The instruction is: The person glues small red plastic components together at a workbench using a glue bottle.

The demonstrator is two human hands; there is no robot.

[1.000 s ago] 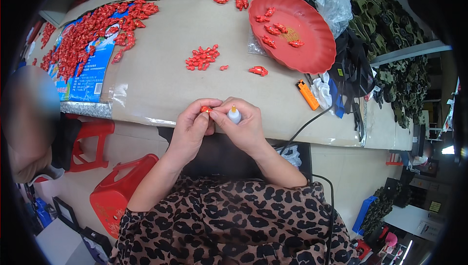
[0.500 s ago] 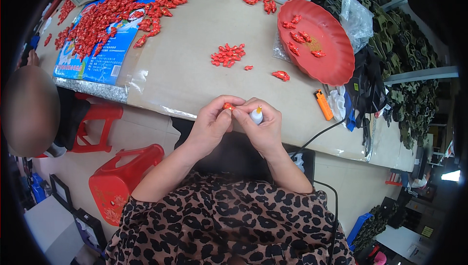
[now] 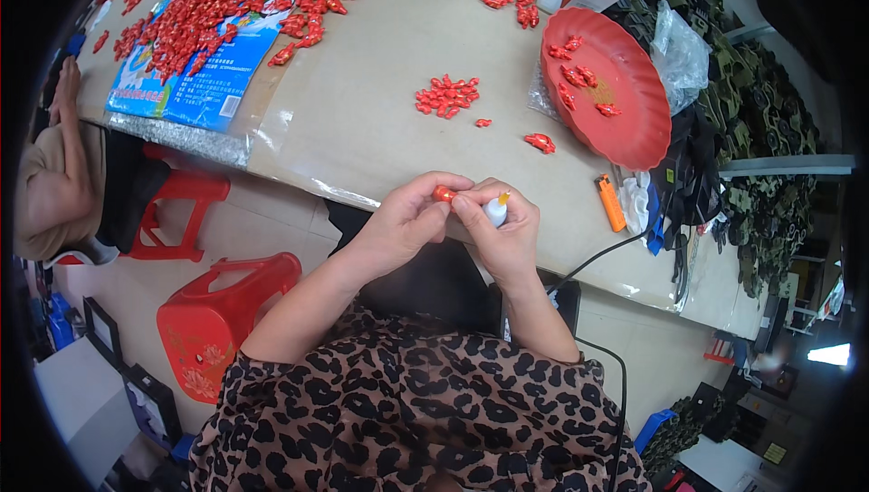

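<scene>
My left hand (image 3: 407,225) pinches a small glossy red figure (image 3: 444,194) between thumb and fingers, above the table's near edge. Close against it, my right hand (image 3: 509,237) curls round a small white squeeze bottle (image 3: 495,211) with a yellow tip pointing up. The right thumb and forefinger also meet at the red figure; whether they grip it is hard to see. Beyond my hands lies a cluster of small plain red pieces (image 3: 446,95), with one loose piece (image 3: 483,123) beside it. A larger red figure with gold marks (image 3: 540,143) lies farther right.
A scalloped red plate (image 3: 647,121) holding several red figures stands at the right. Near it lie an orange tool (image 3: 610,203) and a black cable (image 3: 597,258). Red figures (image 3: 195,26) cover a blue sheet (image 3: 172,105) at the left. Another person (image 3: 68,171) sits there, by red stools (image 3: 204,311).
The whole view has shifted, so the table things and my hands appear farther right. Both hands stay together, with slight finger movement at the red figure. More of the other person's arm shows.
</scene>
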